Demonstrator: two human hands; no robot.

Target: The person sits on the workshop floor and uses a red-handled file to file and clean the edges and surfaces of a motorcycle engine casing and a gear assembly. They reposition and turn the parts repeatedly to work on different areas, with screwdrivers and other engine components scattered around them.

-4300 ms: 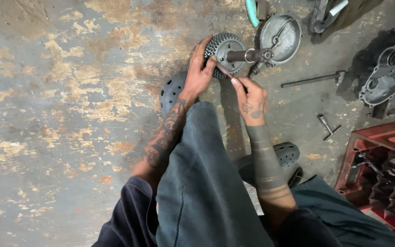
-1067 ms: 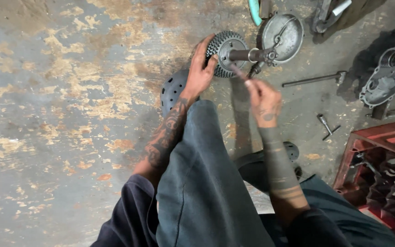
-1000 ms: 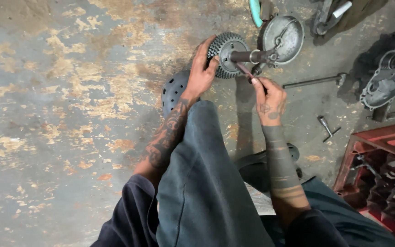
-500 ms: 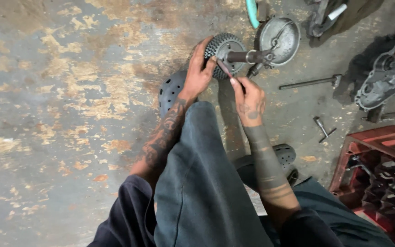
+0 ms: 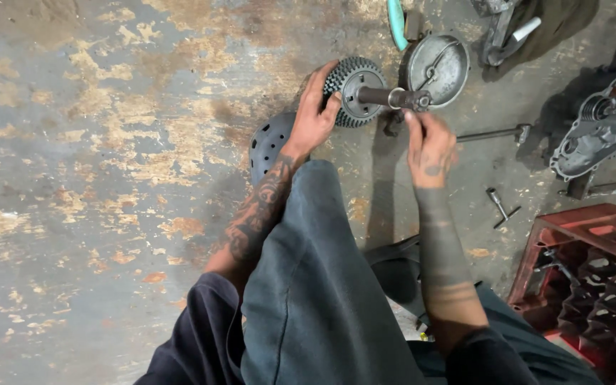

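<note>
A toothed metal gear point(image 5: 360, 85) with a dark shaft point(image 5: 386, 95) through its middle stands on the stained concrete floor. My left hand point(image 5: 313, 117) grips the gear's left rim, fingers wrapped over the teeth. My right hand point(image 5: 428, 142) reaches up to the shaft's right end, fingertips pinched on it. Just behind the shaft lies a round grey metal cover point(image 5: 435, 68). My knee in dark trousers point(image 5: 315, 285) rises between my two forearms.
A dark perforated shoe point(image 5: 269, 145) sits under my left wrist. A thin rod point(image 5: 492, 133) and a small T-shaped tool point(image 5: 499, 207) lie right of my hand. An engine casing point(image 5: 604, 132) is at far right, a red crate point(image 5: 593, 278) at lower right.
My right hand moved right along the shaft, from near the gear to the shaft's far end. The thin tool it held against the gear is no longer visible. My left hand stayed on the gear.
</note>
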